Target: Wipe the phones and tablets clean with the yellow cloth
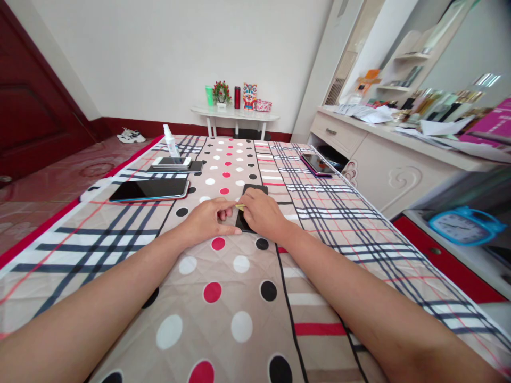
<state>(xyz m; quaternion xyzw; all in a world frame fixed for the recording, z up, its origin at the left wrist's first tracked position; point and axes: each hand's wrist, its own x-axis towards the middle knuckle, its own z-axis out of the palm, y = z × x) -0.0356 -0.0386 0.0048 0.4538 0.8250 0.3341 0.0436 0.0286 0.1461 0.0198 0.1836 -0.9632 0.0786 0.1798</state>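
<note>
A dark smartphone [256, 189] lies flat on the patterned bedspread, largely covered by my right hand. My right hand [261, 211] rests over it with bent fingers, closed on a small yellowish strip [240, 206]; most of that piece is hidden, and its material cannot be made out. From the left side, my left hand [213, 217] steadies the phone. Its thumb touches near the phone's lower left corner, the index finger reaches the yellowish strip, and the other fingers are curled in.
To the left lie a large black tablet [149, 189], a white phone [172, 161] on a dark flat case [195, 167], and a white spray bottle [171, 142]. Another dark tablet [318, 164] lies at the right edge. A blue clock [459, 226] stands beside the bed, near a cluttered dresser [399, 175].
</note>
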